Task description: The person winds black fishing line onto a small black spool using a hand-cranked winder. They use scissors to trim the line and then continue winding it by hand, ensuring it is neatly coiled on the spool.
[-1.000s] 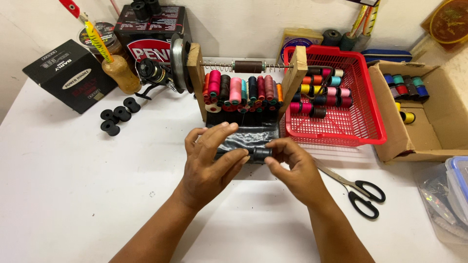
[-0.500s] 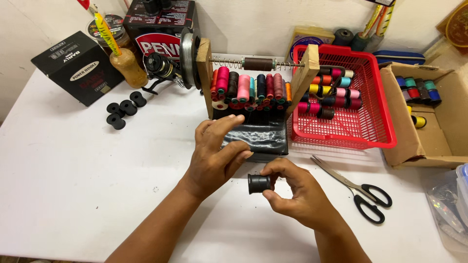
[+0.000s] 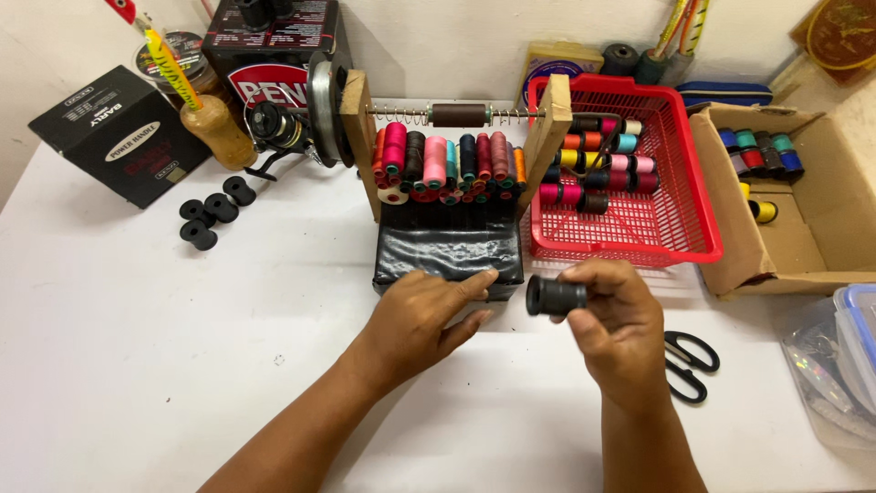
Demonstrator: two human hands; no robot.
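Observation:
My right hand (image 3: pixel 620 324) grips a small black spool (image 3: pixel 555 296) wound with dark thread, held on its side above the white table (image 3: pixel 137 365). My left hand (image 3: pixel 424 321) rests with loose fingers against the front of the black base (image 3: pixel 447 256) of a wooden spool stand (image 3: pixel 358 137). That stand carries several coloured thread spools (image 3: pixel 447 164) and a rod with springs and a brown spool (image 3: pixel 458 115) across its top.
A red basket (image 3: pixel 675 219) with coloured spools sits right of the stand, a cardboard box (image 3: pixel 803 237) with more spools beyond it. Black-handled scissors (image 3: pixel 689 365) lie behind my right hand. Three empty black spools (image 3: pixel 210 212), a fishing reel (image 3: pixel 278 128) and black boxes (image 3: pixel 109 132) are at the left.
My right hand has carried the black spool away from my left hand, up and to the right. My left hand has dropped onto the stand's black base.

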